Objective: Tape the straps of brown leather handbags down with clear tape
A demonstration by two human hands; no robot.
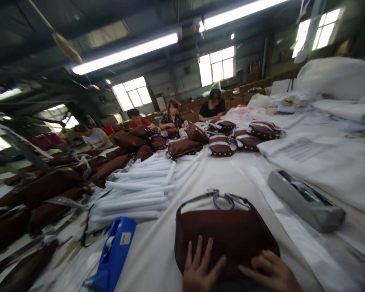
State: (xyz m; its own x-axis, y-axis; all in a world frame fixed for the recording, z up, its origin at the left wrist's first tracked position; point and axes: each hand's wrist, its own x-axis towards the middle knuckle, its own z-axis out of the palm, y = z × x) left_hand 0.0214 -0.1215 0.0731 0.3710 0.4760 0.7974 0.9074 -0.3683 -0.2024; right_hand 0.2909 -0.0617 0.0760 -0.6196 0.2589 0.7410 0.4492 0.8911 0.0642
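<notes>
A dark brown handbag (pixel 228 235) lies on the white-covered table right in front of me. Its strap, wrapped partly in white, arches along the far side, with a dark ring-shaped loop (pixel 223 199) at the middle. My left hand (pixel 200 263) rests on the bag's near face, fingers spread. On the bag's lower right part sits my right hand (pixel 269 271), its fingers bent and its thumb stretched out to the left, apart from them. Neither hand grasps anything that I can see. The bag's near edge is partly hidden by the hands.
A blue tape dispenser (pixel 114 253) stands left, a grey one (pixel 305 200) right. White padded rolls (pixel 136 190) lie beyond the blue one. Brown bags (pixel 53 186) pile up left; wrapped bags (pixel 220 145) sit farther back. White sheets (pixel 325 162) lie right. Several people work across the table.
</notes>
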